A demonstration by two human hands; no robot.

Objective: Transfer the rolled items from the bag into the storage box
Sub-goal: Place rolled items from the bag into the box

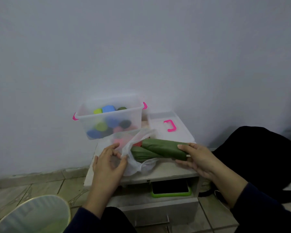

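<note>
Two green rolls (158, 151) overlap, so the right hand (196, 158), its grip clenched on one while the left hand (110, 163) pinches the bag (134, 163), may drag both out.

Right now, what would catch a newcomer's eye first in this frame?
The right hand grips a long green roll, half drawn from the white bag at the centre of the low table, while the left hand pinches the bag's edge. Behind them stands the clear box with pink latches, already holding blue, yellow-green and dark rolls; its lid lies to the right.
</note>
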